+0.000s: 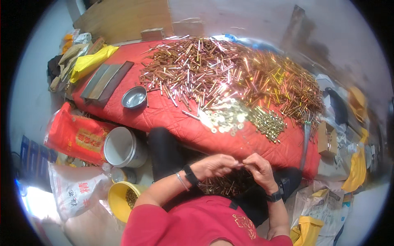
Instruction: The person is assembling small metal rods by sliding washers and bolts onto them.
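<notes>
My left hand (218, 165) and my right hand (259, 169) meet in front of my chest, fingertips pinched together. Something small sits between them, mostly hidden by the fingers, so I cannot make out its kind. Just beyond the hands is the front edge of a red quilted cover (180, 123). On it lie a spread of pale flat washers (225, 117), a pile of small brassy nuts (269, 124) and a big heap of metal rods or bolts (201, 67). More rods (223, 185) lie below my hands, between my legs.
A metal bowl (134, 97) and flat boards (107, 82) rest on the cover's left part. Left of my legs stand a white bucket (120, 146), a yellow bucket (119, 201) holding small brassy parts, and a red sack (82, 137). A small cardboard box (327, 139) stands at the right.
</notes>
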Motion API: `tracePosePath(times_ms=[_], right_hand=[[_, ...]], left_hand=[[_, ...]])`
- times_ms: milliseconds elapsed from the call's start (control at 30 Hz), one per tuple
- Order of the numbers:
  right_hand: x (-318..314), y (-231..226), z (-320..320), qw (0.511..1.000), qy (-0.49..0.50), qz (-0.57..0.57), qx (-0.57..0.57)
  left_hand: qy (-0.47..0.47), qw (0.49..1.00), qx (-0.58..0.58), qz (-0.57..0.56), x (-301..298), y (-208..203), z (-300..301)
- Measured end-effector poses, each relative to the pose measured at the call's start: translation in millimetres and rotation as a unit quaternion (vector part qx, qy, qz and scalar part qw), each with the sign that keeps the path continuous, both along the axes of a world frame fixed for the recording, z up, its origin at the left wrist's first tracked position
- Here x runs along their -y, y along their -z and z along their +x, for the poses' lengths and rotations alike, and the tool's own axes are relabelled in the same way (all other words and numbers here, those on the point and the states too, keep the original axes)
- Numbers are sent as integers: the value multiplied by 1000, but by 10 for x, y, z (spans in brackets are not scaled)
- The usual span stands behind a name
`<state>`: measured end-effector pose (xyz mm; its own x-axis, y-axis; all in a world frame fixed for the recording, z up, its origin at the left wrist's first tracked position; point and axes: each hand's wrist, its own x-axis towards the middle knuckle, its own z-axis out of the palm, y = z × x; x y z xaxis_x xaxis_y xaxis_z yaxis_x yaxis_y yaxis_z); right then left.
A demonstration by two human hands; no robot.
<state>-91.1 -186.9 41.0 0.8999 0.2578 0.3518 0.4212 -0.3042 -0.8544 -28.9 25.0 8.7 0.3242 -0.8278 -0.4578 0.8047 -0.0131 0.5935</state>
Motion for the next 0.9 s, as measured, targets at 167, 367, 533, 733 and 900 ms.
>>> tracePosePath(times_ms=[167,367,533,733,900], right_hand=[[-5,77,-9,994,65,-83,-24],[22,-27,-21,999,-33,6,32],[46,137,22,999,28,21,-30],[44,154,-20,999,42,14,25],[5,197,-19,979,65,163,-105]], left_hand=[[-126,933,318,108,107,-65,-126],[-11,1000,16,5,-12,-73,-43],[-115,949,256,144,108,-356,-182],[-87,976,155,123,128,-296,-148],[-122,975,149,113,144,-112,-140]])
